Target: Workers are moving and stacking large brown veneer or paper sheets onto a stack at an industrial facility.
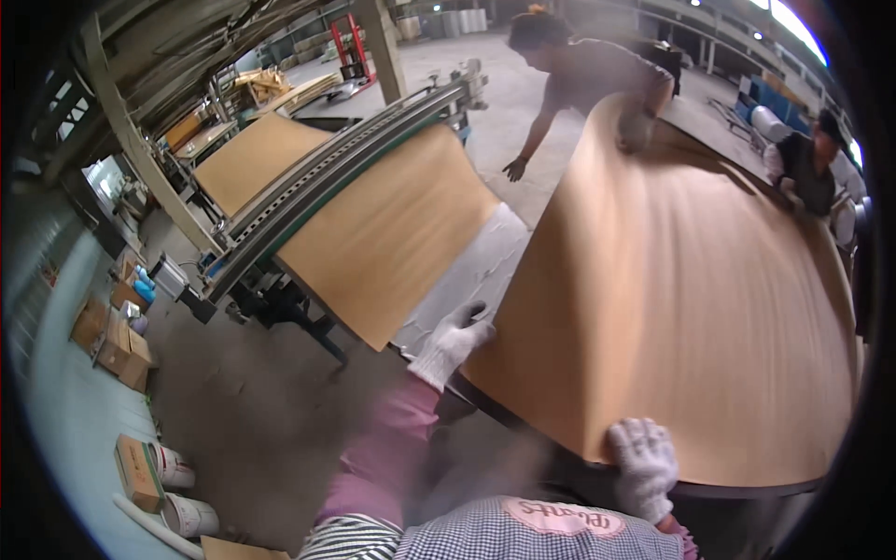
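A large tan wood veneer sheet lies in front of me, bowed up along its left part and blurred in places. At its near edge my right hand, in a white knit glove, has its fingers curled over the sheet. My left hand, in a white glove with dark fingertips, reaches to the sheet's left corner with its fingers apart. Just beyond that hand is a grey, wrinkled strip. Another tan sheet adjoins the strip and runs beneath a long machine beam.
Across the large sheet a co-worker leans in, one hand on its raised far edge. A second person stands at the far right. Cardboard boxes and white buckets stand at left. A red hand truck is farther back.
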A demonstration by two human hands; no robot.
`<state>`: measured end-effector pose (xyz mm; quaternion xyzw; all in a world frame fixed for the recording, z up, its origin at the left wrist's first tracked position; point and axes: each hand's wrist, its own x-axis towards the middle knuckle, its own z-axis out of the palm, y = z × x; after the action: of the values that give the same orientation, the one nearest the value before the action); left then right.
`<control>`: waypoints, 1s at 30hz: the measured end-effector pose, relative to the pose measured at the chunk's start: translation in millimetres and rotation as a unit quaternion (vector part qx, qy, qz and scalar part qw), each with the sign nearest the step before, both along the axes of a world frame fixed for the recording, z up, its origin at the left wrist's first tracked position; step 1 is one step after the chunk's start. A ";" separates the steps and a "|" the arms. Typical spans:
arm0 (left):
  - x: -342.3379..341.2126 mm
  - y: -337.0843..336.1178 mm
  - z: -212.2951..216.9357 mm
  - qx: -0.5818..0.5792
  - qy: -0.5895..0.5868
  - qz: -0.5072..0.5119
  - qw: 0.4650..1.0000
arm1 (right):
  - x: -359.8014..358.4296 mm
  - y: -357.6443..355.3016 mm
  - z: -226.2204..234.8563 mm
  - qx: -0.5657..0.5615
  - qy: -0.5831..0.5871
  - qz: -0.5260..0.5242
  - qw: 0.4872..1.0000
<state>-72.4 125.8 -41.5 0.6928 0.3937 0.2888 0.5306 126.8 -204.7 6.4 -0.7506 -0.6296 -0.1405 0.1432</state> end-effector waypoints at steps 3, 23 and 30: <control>-51.4 43.8 -78.0 -0.331 -0.236 0.234 0.883 | -5.4 45.6 -6.2 -0.062 -0.002 -0.068 0.996; -317.5 376.6 -468.2 -0.359 -0.128 0.384 0.841 | -159.0 281.7 -177.4 -0.264 0.413 -0.211 0.846; -224.4 283.6 -272.5 -0.340 -0.215 0.161 0.901 | -85.4 285.2 -284.3 -0.234 0.527 -0.348 0.739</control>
<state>-296.8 409.4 -314.0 0.3189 0.4503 0.3610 0.7518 41.4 80.5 -277.9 -0.8815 -0.1616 0.3892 0.2132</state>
